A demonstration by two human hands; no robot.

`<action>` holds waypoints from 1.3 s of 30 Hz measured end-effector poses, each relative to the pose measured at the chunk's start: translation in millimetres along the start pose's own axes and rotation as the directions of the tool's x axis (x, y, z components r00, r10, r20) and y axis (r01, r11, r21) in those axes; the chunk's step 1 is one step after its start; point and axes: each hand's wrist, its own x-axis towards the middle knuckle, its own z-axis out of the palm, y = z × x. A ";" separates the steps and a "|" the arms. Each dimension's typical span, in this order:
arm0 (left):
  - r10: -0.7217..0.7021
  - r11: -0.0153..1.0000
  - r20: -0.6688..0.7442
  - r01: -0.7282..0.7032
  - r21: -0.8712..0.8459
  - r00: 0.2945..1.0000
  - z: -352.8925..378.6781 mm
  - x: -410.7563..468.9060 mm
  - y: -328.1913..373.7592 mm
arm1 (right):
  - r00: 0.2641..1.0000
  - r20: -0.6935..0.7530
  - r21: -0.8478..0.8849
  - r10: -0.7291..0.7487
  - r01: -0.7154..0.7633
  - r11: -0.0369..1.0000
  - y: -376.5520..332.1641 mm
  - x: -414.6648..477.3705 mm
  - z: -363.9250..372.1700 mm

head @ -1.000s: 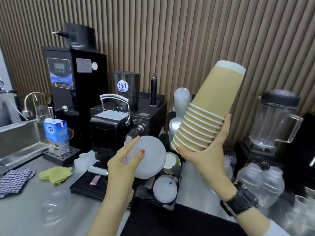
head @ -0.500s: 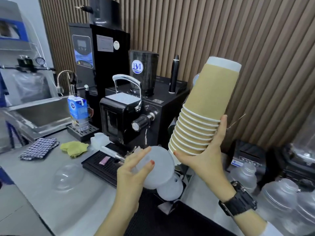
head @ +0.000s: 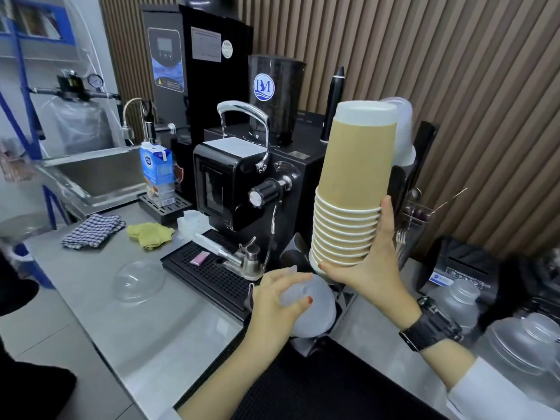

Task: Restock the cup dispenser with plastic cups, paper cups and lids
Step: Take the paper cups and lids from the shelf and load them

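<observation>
Kraft-brown paper cups point(head: 354, 183), nested upside down in a tall stack with white rolled rims, stand upright in the right hand point(head: 368, 268). That hand cradles the lowest rims from below, thumb at the left edge, fingers point(head: 387, 216) wrapped up the right side of the stack, closed firmly on it. A black watch point(head: 431, 328) sits on the wrist, with a white sleeve further back.

Just below and to the left, the left hand point(head: 274, 301) grips a frosted, translucent plastic lid stack point(head: 315, 310), fingers curled over its top and thumb pressed to its near face. The lids look smooth and round. They sit just in front of the black cup dispenser point(head: 403, 177), whose slots rise behind the paper cups; white cups point(head: 403, 128) poke out near its top.

The counter point(head: 121, 322) is brushed stainless steel. A clear dome lid point(head: 138, 280) lies on it alone, well apart from both hands. Farther back rest a checked cloth point(head: 92, 230) and a yellow cloth point(head: 150, 233), side by side. A black coffee machine point(head: 239, 183) with a chrome handle stands over a perforated drip tray point(head: 209, 271). A blue milk carton point(head: 157, 174) stands beside a steel sink point(head: 100, 174). Frosted bottles point(head: 515, 338) crowd the right edge. The wall point(head: 469, 86) behind is ribbed brown slatting.
</observation>
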 end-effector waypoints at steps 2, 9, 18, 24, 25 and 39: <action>-0.001 0.998 0.026 -0.001 0.061 1.000 8.6 6.1 -7.8 | 1.000 -0.006 0.006 -0.013 0.013 1.000 2.2 -1.4 1.5; -0.037 0.982 -0.033 0.043 0.183 0.999 21.9 21.2 -15.3 | 0.998 -0.032 0.046 -0.045 0.046 0.998 13.7 -5.5 7.3; -0.081 0.939 -0.046 0.061 -0.339 0.996 12.4 19.2 -31.0 | 0.998 -0.059 0.251 0.029 -0.013 0.968 16.9 -18.5 14.0; -0.097 0.955 -0.043 0.081 -0.285 0.994 16.4 23.8 -42.5 | 0.997 -0.063 0.284 0.050 -0.030 0.958 14.3 -17.6 13.2; -0.071 0.975 -0.045 0.059 -0.215 0.997 17.2 23.0 -44.7 | 0.997 -0.059 0.276 0.048 -0.030 0.961 13.4 -17.0 13.5; -0.034 0.965 0.149 -0.007 0.263 0.988 24.5 35.8 -56.6 | 0.997 -0.067 0.265 0.046 -0.026 0.964 9.7 -17.6 13.0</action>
